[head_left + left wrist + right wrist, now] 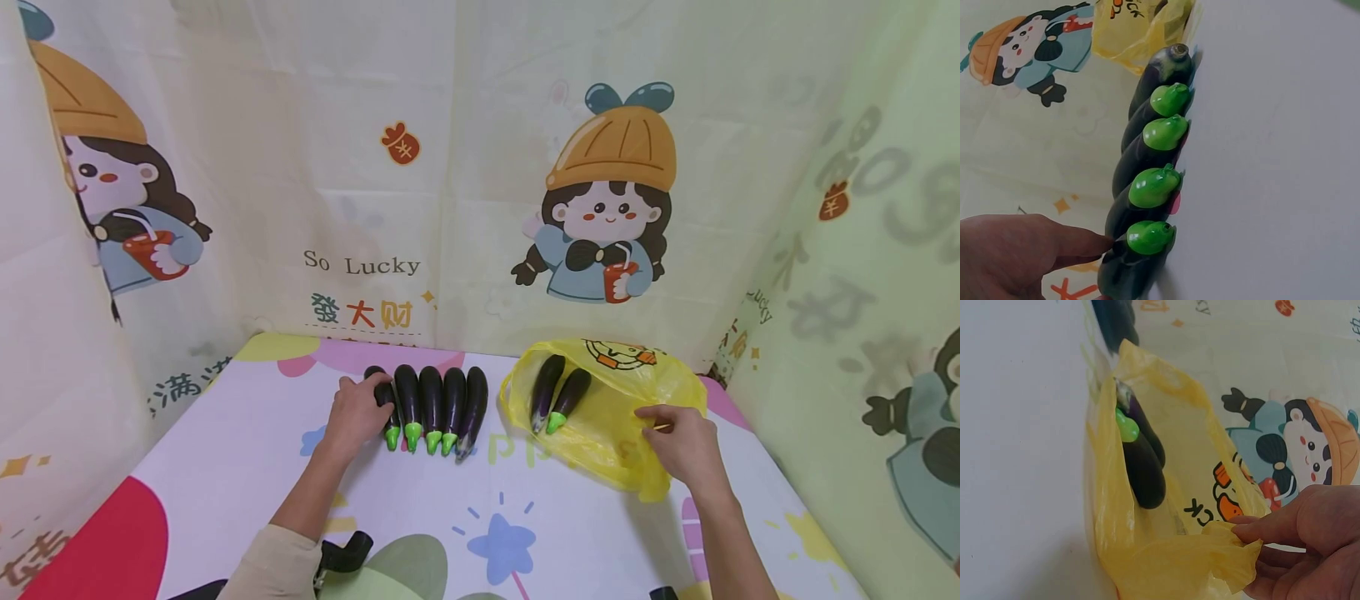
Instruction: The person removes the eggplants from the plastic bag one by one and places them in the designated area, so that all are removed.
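Several dark eggplants lie side by side in a row, most with bright green stem ends. My left hand (362, 408) is at the leftmost eggplant (392, 435), pinching it between thumb and fingers; the left wrist view shows a digit on the side of that eggplant (1127, 275), just by its green cap. Over on the right, my right hand (682, 442) pinches the edge of a yellow plastic bag (1166, 562). Inside the bag are two eggplants, one with a green end (1142, 478) and one with a greyish end (547, 387).
A patterned white cloth (420, 517) covers the table, and printed curtains (465, 208) rise behind it and on both sides. A black curved object (348, 552) is by my left sleeve. The rightmost eggplant of the row (474, 404) lies near the bag's left side.
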`<state>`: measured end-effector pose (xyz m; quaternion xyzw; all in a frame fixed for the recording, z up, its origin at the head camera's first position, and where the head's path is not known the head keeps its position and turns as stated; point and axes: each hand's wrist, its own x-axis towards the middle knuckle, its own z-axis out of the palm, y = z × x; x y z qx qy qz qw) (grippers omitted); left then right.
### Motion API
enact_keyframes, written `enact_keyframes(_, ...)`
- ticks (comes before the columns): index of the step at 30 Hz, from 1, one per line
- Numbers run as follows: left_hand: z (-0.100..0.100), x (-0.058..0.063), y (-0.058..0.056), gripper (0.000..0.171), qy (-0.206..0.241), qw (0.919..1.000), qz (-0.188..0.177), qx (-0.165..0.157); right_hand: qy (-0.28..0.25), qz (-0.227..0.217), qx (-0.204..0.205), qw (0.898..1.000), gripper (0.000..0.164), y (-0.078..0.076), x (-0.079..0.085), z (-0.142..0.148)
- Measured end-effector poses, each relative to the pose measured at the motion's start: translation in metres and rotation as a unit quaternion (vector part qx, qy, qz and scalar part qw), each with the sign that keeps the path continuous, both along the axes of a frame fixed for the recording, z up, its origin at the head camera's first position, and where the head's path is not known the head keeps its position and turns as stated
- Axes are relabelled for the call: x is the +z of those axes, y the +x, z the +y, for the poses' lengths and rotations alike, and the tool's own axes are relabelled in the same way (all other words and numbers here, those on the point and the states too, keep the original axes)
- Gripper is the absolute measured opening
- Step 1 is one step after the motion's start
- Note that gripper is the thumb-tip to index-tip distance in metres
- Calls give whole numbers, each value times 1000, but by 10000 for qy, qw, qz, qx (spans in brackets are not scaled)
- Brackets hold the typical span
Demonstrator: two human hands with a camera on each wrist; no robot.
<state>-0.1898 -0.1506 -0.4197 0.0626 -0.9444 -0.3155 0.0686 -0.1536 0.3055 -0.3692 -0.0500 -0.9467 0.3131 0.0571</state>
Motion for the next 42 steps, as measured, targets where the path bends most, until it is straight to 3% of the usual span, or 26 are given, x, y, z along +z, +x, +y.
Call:
enact_keyframes(12, 1, 0, -1, 43, 273, 9995, -116, -133, -22, -32, -26, 10000, 27, 0, 0, -1)
enact_keyframes(42, 4, 3, 2, 45, 206, 9996, -162, -99, -46, -26, -53, 10000, 27, 0, 0, 0)
